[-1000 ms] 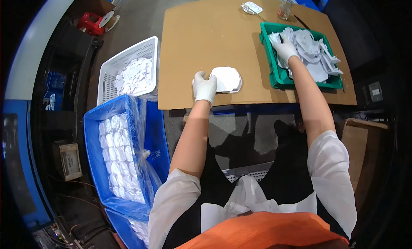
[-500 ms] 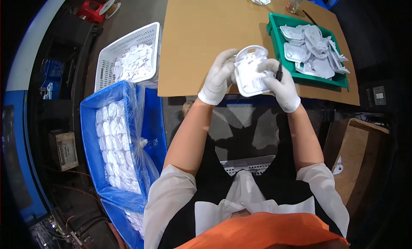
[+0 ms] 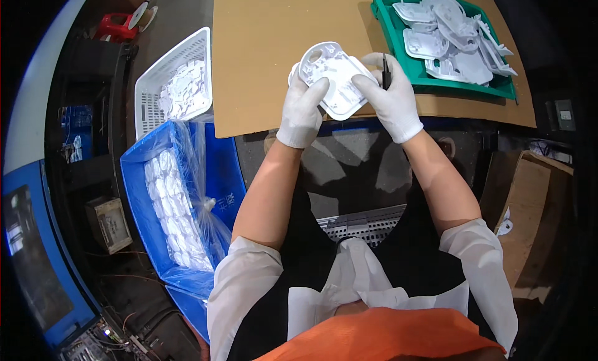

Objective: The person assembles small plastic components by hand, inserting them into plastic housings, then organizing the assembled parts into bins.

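Observation:
Both my hands wear white gloves and hold a white moulded plastic part [image 3: 341,80] above the near edge of the cardboard-covered table. My left hand [image 3: 303,114] grips its left side, thumb on the face and fingers behind. On its right side, the thumb of my right hand [image 3: 392,107] presses the face. A thin black pen-like tool [image 3: 386,73] stands upright in the right hand's fingers. The part's ribbed face with a round opening is turned up. Another white edge shows behind it at the left; I cannot tell whether that is a second part.
A green tray [image 3: 398,52] of similar white parts stands at the table's right [image 3: 280,43]. Left of the table are a white basket [image 3: 142,99] of small white pieces and a blue crate [image 3: 140,190] with wrapped parts in rows. An open cardboard box [image 3: 526,218] stands at the lower right.
The part has moved left and turned, its ribbed face now plainer to see. My left thumb has come onto that face, and my right hand has shifted to its right edge. The view has shifted too.

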`<state>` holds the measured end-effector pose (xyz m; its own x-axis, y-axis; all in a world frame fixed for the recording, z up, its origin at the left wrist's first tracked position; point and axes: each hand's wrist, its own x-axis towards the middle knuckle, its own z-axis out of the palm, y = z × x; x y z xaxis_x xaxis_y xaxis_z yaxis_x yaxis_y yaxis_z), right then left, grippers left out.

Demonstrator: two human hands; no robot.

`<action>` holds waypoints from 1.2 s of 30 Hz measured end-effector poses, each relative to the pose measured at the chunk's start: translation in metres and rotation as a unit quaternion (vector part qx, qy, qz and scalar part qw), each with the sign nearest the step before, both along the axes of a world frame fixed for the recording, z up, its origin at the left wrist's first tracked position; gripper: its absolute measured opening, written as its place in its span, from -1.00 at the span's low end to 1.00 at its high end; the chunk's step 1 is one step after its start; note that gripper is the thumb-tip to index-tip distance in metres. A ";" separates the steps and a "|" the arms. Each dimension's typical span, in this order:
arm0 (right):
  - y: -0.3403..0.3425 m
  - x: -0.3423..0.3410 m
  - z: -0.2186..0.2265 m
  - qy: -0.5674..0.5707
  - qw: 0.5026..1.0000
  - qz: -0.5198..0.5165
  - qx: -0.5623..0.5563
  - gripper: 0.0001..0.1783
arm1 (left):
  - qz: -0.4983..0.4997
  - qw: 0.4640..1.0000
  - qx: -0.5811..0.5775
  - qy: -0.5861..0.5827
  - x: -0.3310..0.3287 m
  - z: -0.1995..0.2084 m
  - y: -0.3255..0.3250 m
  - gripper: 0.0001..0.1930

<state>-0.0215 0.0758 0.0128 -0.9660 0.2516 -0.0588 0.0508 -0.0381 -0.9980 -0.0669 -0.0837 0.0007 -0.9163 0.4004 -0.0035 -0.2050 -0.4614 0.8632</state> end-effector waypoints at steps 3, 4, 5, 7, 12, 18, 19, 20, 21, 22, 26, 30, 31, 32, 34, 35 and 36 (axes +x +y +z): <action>0.008 0.002 0.000 0.035 0.996 0.078 0.023 -0.60 | -0.047 0.999 -0.011 0.013 0.001 0.009 -0.009 -0.41; 0.015 0.002 0.005 0.033 0.996 0.074 0.021 -0.60 | -0.086 0.996 -0.021 0.031 0.000 0.012 -0.012 -0.35; 0.020 0.002 0.015 -0.006 0.994 0.112 -0.016 -0.60 | -0.110 0.993 -0.011 0.051 0.001 0.014 -0.013 -0.22; 0.027 0.001 0.011 -0.023 0.989 0.145 -0.031 -0.59 | -0.144 0.985 -0.049 0.081 0.005 0.016 -0.016 -0.17; 0.026 0.001 0.007 0.001 0.990 0.128 0.064 -0.54 | -0.150 0.976 -0.155 0.036 0.017 0.024 -0.006 -0.17; 0.009 0.014 0.018 0.136 0.881 0.072 0.447 -0.56 | 0.010 0.887 -0.327 0.325 0.006 -0.002 -0.003 -0.35; 0.003 0.017 0.019 0.134 0.873 0.084 0.462 -0.56 | 0.007 0.942 -0.231 0.245 0.008 -0.004 -0.003 -0.36; 0.002 0.018 0.019 0.134 0.873 0.085 0.462 -0.56 | 0.007 0.942 -0.232 0.244 0.009 0.000 -0.002 -0.36; 0.001 0.018 0.019 0.129 0.866 0.098 0.472 -0.56 | 0.006 0.953 -0.213 0.217 0.010 0.003 -0.001 -0.37; 0.001 0.019 0.019 0.125 0.860 0.111 0.483 -0.55 | 0.005 0.962 -0.193 0.190 0.011 0.006 0.000 -0.38; 0.000 0.018 0.015 0.142 0.862 0.111 0.474 -0.59 | 0.036 0.962 -0.178 0.204 0.014 0.010 0.003 -0.38; 0.000 0.018 0.013 0.139 0.873 0.106 0.455 -0.61 | 0.044 0.954 -0.186 0.230 0.013 0.008 0.002 -0.38; 0.000 0.017 0.013 0.152 0.876 0.105 0.445 -0.61 | 0.045 0.954 -0.193 0.223 0.012 0.006 0.000 -0.38; 0.000 0.017 0.013 0.166 0.879 0.103 0.434 -0.61 | 0.045 0.954 -0.201 0.217 0.012 0.005 0.000 -0.38; -0.001 0.017 0.014 0.164 0.881 0.103 0.432 -0.62 | 0.043 0.958 -0.189 0.209 0.013 0.006 0.000 -0.38; -0.001 0.018 0.014 0.162 0.883 0.102 0.429 -0.63 | 0.042 0.963 -0.176 0.201 0.013 0.007 0.000 -0.39; -0.001 0.017 0.013 0.162 0.883 0.102 0.429 -0.63 | 0.043 0.962 -0.176 0.202 0.013 0.007 0.000 -0.39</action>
